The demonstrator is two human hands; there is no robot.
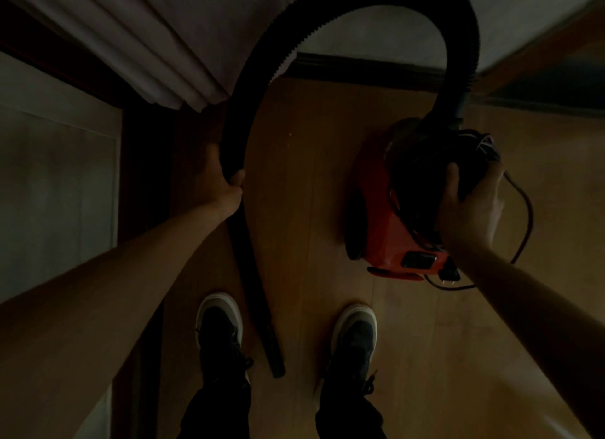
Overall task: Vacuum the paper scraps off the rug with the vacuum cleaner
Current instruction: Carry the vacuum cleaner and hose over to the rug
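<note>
Head: hose (262,62) within left fingers (236,177)

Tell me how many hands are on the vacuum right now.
2. The left hand grips the hose; the right hand grips the top of the vacuum body.

Dim overhead view. Hose (235,117): the crown of its arch is cut by the upper edge. Left hand (216,180): its fingers are hidden behind the hose it grips. Right hand (468,209): it covers the vacuum (379,189) top it grips, where shadow swallows the detail. Cord (527,216): one stretch passes behind the right wrist. Both forearms and both legs run off the frame.
</note>
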